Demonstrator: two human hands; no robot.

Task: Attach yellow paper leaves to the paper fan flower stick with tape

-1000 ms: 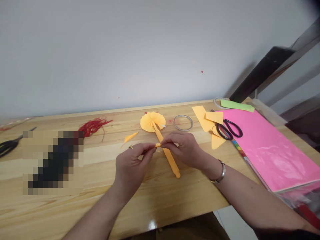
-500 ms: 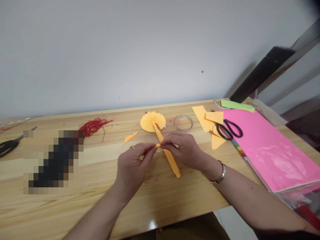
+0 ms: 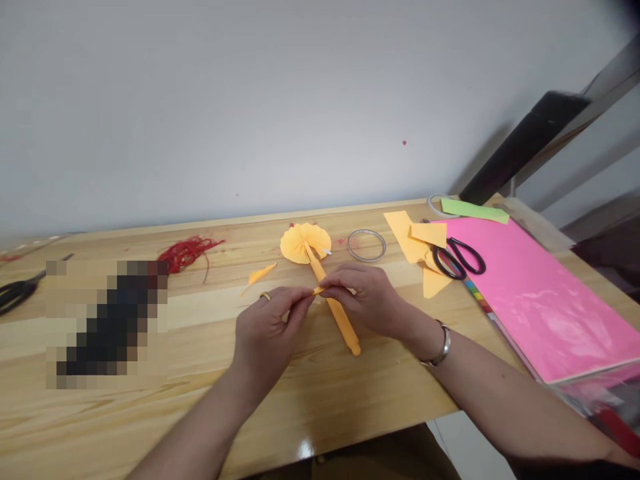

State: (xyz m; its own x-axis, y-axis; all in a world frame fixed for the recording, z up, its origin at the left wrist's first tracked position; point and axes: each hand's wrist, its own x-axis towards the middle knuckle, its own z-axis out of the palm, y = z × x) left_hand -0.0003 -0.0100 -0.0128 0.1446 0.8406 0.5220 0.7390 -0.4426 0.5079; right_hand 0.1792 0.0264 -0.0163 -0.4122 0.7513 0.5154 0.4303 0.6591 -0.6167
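Observation:
Between the fingertips of both hands is a small piece of orange paper (image 3: 318, 291), mostly hidden by the fingers. My left hand (image 3: 270, 327) pinches its left end and wears a ring. My right hand (image 3: 367, 300) pinches the other end from the right. Beneath them a rolled orange paper stick (image 3: 344, 327) lies slantwise on the table. At its far end sits a pleated orange paper fan (image 3: 300, 243), rounded in shape. A torn orange paper scrap (image 3: 262, 273) lies to the left of the stick.
A silver bangle (image 3: 367, 245) lies right of the fan. Farther right are orange paper pieces (image 3: 404, 233), black-handled scissors (image 3: 466, 259), pink paper (image 3: 535, 287) and a green strip (image 3: 475, 211). Red thread (image 3: 187, 255), a blurred-out dark object (image 3: 113, 327) and other scissors (image 3: 23, 291) lie left.
My left fingers have shifted very slightly right, closer to the right fingertips, and less of the small orange paper shows. Everything else stays in place.

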